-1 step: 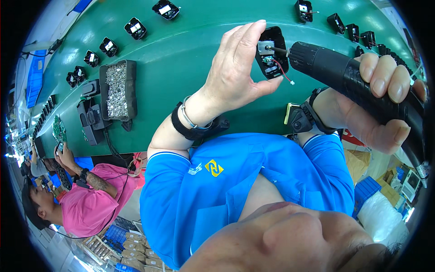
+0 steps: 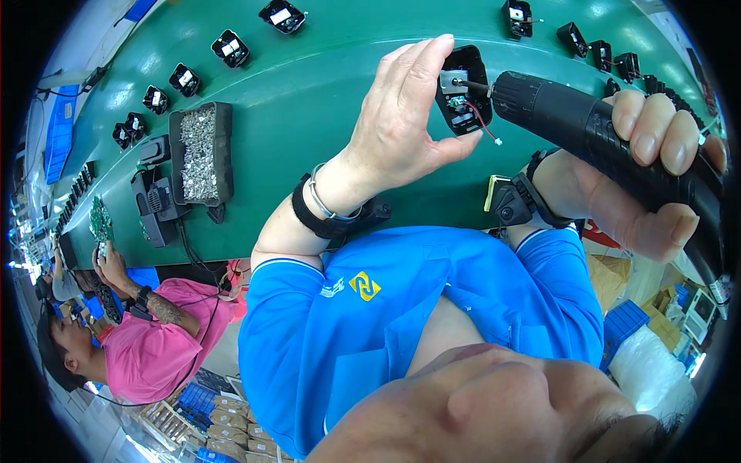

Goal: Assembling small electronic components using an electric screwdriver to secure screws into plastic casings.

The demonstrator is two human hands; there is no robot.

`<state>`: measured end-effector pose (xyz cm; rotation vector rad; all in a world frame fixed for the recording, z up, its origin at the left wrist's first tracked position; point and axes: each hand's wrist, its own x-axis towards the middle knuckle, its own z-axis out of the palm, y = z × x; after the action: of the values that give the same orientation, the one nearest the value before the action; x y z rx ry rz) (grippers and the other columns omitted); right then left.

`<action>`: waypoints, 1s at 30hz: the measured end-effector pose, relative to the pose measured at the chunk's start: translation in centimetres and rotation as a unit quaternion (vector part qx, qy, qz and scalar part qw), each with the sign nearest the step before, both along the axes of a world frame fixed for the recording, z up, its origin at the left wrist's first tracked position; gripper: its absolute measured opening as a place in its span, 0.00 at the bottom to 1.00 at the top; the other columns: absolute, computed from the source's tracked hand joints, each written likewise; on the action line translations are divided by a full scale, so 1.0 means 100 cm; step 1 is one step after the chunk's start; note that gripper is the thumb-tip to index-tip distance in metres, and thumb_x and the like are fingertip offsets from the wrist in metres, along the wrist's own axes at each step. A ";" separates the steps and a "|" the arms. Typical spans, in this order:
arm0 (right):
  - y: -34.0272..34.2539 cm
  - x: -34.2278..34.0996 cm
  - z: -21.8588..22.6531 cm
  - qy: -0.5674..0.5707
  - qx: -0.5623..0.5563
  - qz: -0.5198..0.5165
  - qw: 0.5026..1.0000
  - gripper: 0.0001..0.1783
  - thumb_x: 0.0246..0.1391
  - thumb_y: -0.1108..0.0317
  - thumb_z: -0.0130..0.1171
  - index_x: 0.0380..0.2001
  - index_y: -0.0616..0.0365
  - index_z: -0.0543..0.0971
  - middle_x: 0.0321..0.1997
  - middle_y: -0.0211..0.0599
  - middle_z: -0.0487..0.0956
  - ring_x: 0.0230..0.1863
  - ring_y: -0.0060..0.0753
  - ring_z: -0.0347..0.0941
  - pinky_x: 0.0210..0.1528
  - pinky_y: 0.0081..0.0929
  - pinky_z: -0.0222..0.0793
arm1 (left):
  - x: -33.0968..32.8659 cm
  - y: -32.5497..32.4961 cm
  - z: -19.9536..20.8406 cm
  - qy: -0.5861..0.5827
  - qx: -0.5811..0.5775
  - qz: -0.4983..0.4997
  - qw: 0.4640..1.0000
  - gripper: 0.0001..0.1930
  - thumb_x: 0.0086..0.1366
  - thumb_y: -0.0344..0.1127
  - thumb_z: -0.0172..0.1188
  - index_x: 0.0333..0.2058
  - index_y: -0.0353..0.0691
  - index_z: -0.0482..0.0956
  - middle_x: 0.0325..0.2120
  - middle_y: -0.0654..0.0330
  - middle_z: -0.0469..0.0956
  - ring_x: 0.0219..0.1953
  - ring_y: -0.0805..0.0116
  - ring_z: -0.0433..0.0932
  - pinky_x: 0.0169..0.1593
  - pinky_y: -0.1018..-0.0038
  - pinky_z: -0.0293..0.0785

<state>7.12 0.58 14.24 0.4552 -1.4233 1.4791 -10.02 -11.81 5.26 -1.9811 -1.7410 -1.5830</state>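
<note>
- Green bench point(image 2: 324, 85) is carrying a row of black housings point(image 2: 231, 48) along its far edge and a tray of screws point(image 2: 201, 150) near its left end; a person in pink point(image 2: 147, 351) is working beside it.
- Left hand point(image 2: 401, 123) is gripping a small black housing point(image 2: 461, 89) by its edges, raised above the bench.
- Right hand point(image 2: 641, 177) is wrapping around a black screwdriver point(image 2: 571, 116), bit touching the housing.
- Housing is looking light, rigid plastic, with a delicate board and thin wires; the rim is the safe hold.
- Against the earlier frame, nothing is visibly differing.
</note>
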 end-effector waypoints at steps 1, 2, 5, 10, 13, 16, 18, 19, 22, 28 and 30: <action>-0.004 -0.003 0.001 -0.001 0.000 0.000 1.000 0.30 0.44 0.55 0.60 0.50 0.55 0.68 0.37 0.33 0.71 0.36 0.28 0.68 0.40 0.29 0.61 | 0.000 0.000 0.000 0.002 0.003 -0.001 1.000 0.47 0.34 0.32 0.73 0.56 0.34 0.59 0.48 0.51 0.69 0.48 0.56 0.68 0.48 0.67 0.68; -0.012 -0.009 0.003 -0.004 0.018 -0.025 1.000 0.30 0.45 0.55 0.60 0.50 0.55 0.67 0.37 0.33 0.71 0.36 0.28 0.68 0.39 0.28 0.61 | 0.000 0.000 0.000 0.003 0.003 0.000 1.000 0.47 0.34 0.32 0.73 0.56 0.34 0.59 0.48 0.51 0.69 0.48 0.56 0.68 0.48 0.67 0.68; -0.025 -0.021 0.005 -0.016 0.032 -0.024 0.999 0.29 0.45 0.56 0.59 0.51 0.54 0.67 0.38 0.32 0.72 0.37 0.27 0.68 0.40 0.26 0.61 | -0.001 0.002 0.001 0.012 0.019 0.001 1.000 0.46 0.33 0.32 0.73 0.55 0.33 0.61 0.47 0.52 0.71 0.48 0.55 0.69 0.47 0.67 0.69; -0.018 -0.024 0.006 -0.040 0.066 0.028 0.997 0.29 0.45 0.57 0.59 0.51 0.54 0.67 0.38 0.31 0.72 0.37 0.27 0.69 0.40 0.25 0.62 | -0.006 0.001 -0.001 0.013 0.029 -0.012 0.999 0.43 0.32 0.33 0.74 0.52 0.32 0.67 0.44 0.52 0.74 0.46 0.55 0.73 0.47 0.68 0.71; -0.013 -0.022 0.007 -0.044 0.086 0.040 0.995 0.30 0.45 0.56 0.60 0.51 0.54 0.67 0.38 0.31 0.72 0.37 0.27 0.69 0.40 0.24 0.63 | -0.006 0.001 0.002 0.007 0.020 -0.028 0.999 0.42 0.32 0.33 0.74 0.51 0.32 0.68 0.44 0.51 0.74 0.46 0.55 0.73 0.49 0.67 0.70; 0.000 -0.024 0.010 -0.053 0.142 0.100 0.983 0.30 0.44 0.56 0.61 0.51 0.54 0.67 0.38 0.31 0.72 0.38 0.27 0.70 0.41 0.24 0.63 | -0.007 0.000 0.003 -0.018 0.013 -0.055 0.998 0.42 0.33 0.34 0.74 0.51 0.32 0.69 0.44 0.51 0.74 0.46 0.54 0.73 0.49 0.67 0.70; -0.007 -0.025 0.009 -0.050 0.117 0.075 0.989 0.31 0.44 0.56 0.62 0.51 0.54 0.67 0.37 0.30 0.72 0.37 0.27 0.70 0.40 0.24 0.63 | -0.008 0.000 0.004 -0.002 0.016 -0.048 0.999 0.41 0.33 0.34 0.74 0.51 0.33 0.69 0.44 0.51 0.74 0.46 0.54 0.73 0.49 0.66 0.70; -0.010 -0.024 0.008 -0.046 0.093 0.050 0.993 0.31 0.44 0.55 0.62 0.51 0.54 0.67 0.37 0.30 0.72 0.37 0.27 0.69 0.40 0.24 0.63 | -0.009 0.000 0.005 0.014 0.019 -0.042 0.999 0.41 0.33 0.34 0.74 0.51 0.33 0.69 0.45 0.51 0.74 0.47 0.54 0.73 0.50 0.66 0.70; -0.016 -0.023 0.005 -0.044 0.057 0.024 0.997 0.32 0.44 0.55 0.62 0.51 0.54 0.66 0.37 0.30 0.71 0.34 0.26 0.68 0.37 0.24 0.61 | -0.010 0.001 0.004 0.011 0.023 -0.057 0.998 0.41 0.33 0.35 0.74 0.51 0.34 0.69 0.45 0.50 0.74 0.47 0.53 0.73 0.50 0.66 0.71; -0.010 -0.003 0.001 0.072 -0.102 -0.042 0.991 0.22 0.37 0.54 0.65 0.36 0.53 0.75 0.31 0.26 0.73 0.30 0.23 0.67 0.36 0.22 0.59 | -0.028 0.009 -0.007 0.052 -0.042 0.007 0.998 0.37 0.35 0.35 0.72 0.49 0.38 0.71 0.45 0.53 0.73 0.49 0.53 0.71 0.53 0.64 0.67; -0.004 0.004 0.003 0.081 -0.104 -0.018 0.991 0.22 0.36 0.54 0.64 0.35 0.51 0.75 0.32 0.26 0.73 0.31 0.23 0.67 0.36 0.22 0.59 | -0.056 0.024 -0.023 0.086 -0.012 0.085 0.993 0.33 0.36 0.36 0.70 0.47 0.40 0.72 0.43 0.55 0.74 0.47 0.55 0.70 0.53 0.65 0.64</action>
<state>7.54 0.15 14.51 0.4082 -1.1318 1.5070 -15.62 -9.39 2.92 -1.8601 -1.8142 -1.3051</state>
